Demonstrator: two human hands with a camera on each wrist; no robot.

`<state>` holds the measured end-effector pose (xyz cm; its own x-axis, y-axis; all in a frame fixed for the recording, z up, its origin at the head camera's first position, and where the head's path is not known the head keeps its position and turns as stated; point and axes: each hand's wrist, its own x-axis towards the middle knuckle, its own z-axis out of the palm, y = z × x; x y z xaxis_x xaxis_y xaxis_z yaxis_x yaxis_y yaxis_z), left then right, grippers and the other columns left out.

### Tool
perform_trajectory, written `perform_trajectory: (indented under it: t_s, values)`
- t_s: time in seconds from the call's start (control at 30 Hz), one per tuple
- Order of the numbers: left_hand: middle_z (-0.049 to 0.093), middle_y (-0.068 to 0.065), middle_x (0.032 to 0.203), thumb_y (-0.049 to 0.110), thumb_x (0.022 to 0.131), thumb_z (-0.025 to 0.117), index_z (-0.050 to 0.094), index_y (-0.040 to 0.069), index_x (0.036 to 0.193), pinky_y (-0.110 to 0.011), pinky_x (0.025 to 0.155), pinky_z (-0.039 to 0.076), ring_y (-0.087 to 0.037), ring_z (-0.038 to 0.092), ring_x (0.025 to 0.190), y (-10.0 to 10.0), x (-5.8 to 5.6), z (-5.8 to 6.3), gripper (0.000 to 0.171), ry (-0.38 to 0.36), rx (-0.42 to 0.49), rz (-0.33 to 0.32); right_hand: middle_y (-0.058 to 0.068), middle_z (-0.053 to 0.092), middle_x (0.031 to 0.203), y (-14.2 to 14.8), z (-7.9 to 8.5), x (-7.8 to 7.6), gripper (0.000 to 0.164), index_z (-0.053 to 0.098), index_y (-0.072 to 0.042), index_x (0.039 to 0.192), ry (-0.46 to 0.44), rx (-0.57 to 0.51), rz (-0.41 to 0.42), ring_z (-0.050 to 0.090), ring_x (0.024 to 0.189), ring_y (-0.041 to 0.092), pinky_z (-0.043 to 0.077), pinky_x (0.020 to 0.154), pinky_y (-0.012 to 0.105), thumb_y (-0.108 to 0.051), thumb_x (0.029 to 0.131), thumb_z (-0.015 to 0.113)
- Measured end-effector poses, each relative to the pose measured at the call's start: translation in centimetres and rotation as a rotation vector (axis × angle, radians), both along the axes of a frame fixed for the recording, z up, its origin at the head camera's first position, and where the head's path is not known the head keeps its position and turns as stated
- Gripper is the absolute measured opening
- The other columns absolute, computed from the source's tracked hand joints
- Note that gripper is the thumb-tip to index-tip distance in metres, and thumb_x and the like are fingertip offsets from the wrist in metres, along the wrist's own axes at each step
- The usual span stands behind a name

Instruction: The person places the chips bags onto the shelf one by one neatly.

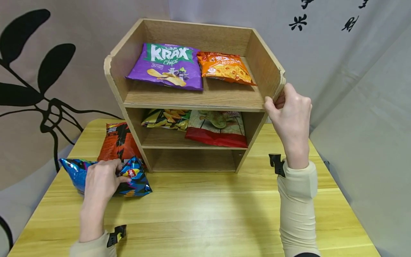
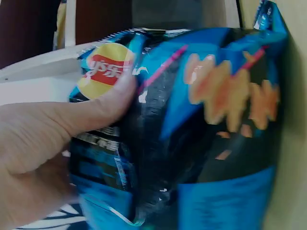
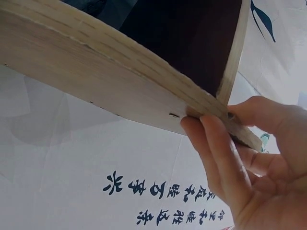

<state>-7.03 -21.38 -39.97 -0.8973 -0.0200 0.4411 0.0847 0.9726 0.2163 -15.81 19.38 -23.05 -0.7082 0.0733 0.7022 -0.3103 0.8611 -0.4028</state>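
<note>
Head view | left hand [image 1: 102,180] grips blue bag [image 1: 138,182] near red bag [image 1: 116,142] | right hand [image 1: 293,119] pinches wooden shelf [image 1: 192,101] at right wall

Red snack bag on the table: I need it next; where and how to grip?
Probably pinch the red snack bag by its far end, from above: the blue Lay's bag hides its near end, and the shelf unit crowds its right.

Behind the table [image 1: 199,214] rises a pale backdrop [image 1: 218,10]. Left of the table it bears black leaves [image 1: 56,64]; rightward, black characters [image 1: 298,23].
</note>
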Motion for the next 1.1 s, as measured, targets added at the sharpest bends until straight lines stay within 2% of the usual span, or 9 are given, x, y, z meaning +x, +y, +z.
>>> perform_trajectory:
  t_s: [0.1, 0.17, 0.3, 0.43, 0.53, 0.67, 0.8, 0.9, 1.1]
  values:
    - [0.062, -0.020, 0.075, 0.019, 0.056, 0.089, 0.060, 0.000, 0.086, -0.066, 0.082, 0.040, -0.045, 0.058, 0.079, 0.1, 0.0, 0.4, 0.046, -0.191, 0.028, -0.001, 0.021, 0.070, 0.074, 0.0, 0.0, 0.0, 0.021, 0.062, 0.006, 0.086, -0.003, -0.003, -0.003, 0.066, 0.064, 0.032, 0.035, 0.058, 0.014, -0.015, 0.084, 0.060]
    - [0.059, -0.031, 0.101, 0.021, 0.063, 0.086, 0.058, -0.005, 0.107, -0.076, 0.092, 0.026, -0.052, 0.051, 0.098, 0.1, -0.1, 0.7, 0.058, -0.347, 0.056, 0.024, 0.021, 0.070, 0.074, 0.0, 0.0, 0.0, 0.021, 0.062, 0.006, 0.086, -0.006, -0.004, -0.002, 0.067, 0.064, 0.032, 0.035, 0.058, 0.015, -0.015, 0.084, 0.060]
    - [0.035, -0.039, 0.133, 0.021, 0.070, 0.083, 0.040, -0.008, 0.134, -0.079, 0.096, 0.013, -0.058, 0.028, 0.120, 0.0, -0.2, 1.0, 0.083, -0.611, 0.086, 0.051, 0.022, 0.070, 0.075, -0.1, 0.0, 0.0, 0.022, 0.062, 0.007, 0.087, -0.013, 0.001, -0.001, 0.066, 0.064, 0.032, 0.037, 0.058, 0.018, -0.015, 0.085, 0.060]
    - [0.022, -0.035, 0.146, 0.014, 0.065, 0.084, 0.031, -0.004, 0.142, -0.079, 0.093, 0.010, -0.059, 0.016, 0.126, -0.2, -0.1, 1.3, 0.096, -0.757, 0.097, 0.048, 0.021, 0.070, 0.075, 0.0, 0.0, 0.0, 0.022, 0.062, 0.007, 0.087, -0.010, 0.001, -0.005, 0.067, 0.064, 0.032, 0.033, 0.057, 0.010, -0.015, 0.084, 0.060]
    - [0.025, -0.035, 0.146, 0.010, 0.063, 0.083, 0.033, -0.004, 0.142, -0.077, 0.092, 0.014, -0.059, 0.019, 0.124, -0.3, -0.1, 1.3, 0.095, -0.765, 0.069, 0.050, 0.021, 0.070, 0.073, 0.0, 0.0, 0.0, 0.022, 0.062, 0.006, 0.086, -0.005, 0.002, -0.008, 0.066, 0.063, 0.032, 0.032, 0.057, 0.010, -0.015, 0.084, 0.060]
    - [0.045, -0.036, 0.133, 0.007, 0.064, 0.083, 0.043, -0.007, 0.135, -0.077, 0.093, 0.012, -0.056, 0.035, 0.116, -0.2, -0.1, 1.3, 0.082, -0.667, 0.046, 0.065, 0.021, 0.070, 0.073, 0.0, 0.0, 0.0, 0.022, 0.062, 0.006, 0.086, -0.008, 0.007, -0.006, 0.066, 0.063, 0.032, 0.034, 0.057, 0.014, -0.015, 0.084, 0.060]
    - [0.059, -0.035, 0.115, 0.010, 0.058, 0.088, 0.051, -0.008, 0.126, -0.077, 0.093, 0.011, -0.053, 0.050, 0.105, 0.1, 0.1, 1.4, 0.079, -0.564, 0.046, 0.043, 0.021, 0.071, 0.075, 0.0, 0.1, 0.1, 0.023, 0.062, 0.007, 0.088, -0.015, 0.002, -0.006, 0.068, 0.065, 0.032, 0.037, 0.058, 0.015, -0.015, 0.084, 0.060]
    - [0.060, -0.034, 0.115, 0.015, 0.054, 0.091, 0.053, -0.009, 0.122, -0.073, 0.092, 0.016, -0.052, 0.053, 0.103, 0.4, 0.1, 1.5, 0.082, -0.517, 0.032, 0.015, 0.022, 0.071, 0.076, 0.0, 0.1, 0.1, 0.023, 0.063, 0.007, 0.088, -0.019, -0.001, -0.008, 0.069, 0.066, 0.032, 0.039, 0.059, 0.018, -0.015, 0.084, 0.060]
    - [0.056, -0.036, 0.119, 0.019, 0.051, 0.092, 0.052, -0.009, 0.121, -0.072, 0.092, 0.019, -0.052, 0.048, 0.106, 1.0, -0.1, 1.1, 0.086, -0.429, 0.009, -0.006, 0.022, 0.071, 0.076, 0.0, 0.2, 0.1, 0.023, 0.062, 0.007, 0.089, -0.027, 0.000, -0.007, 0.069, 0.066, 0.032, 0.040, 0.059, 0.020, -0.015, 0.084, 0.059]
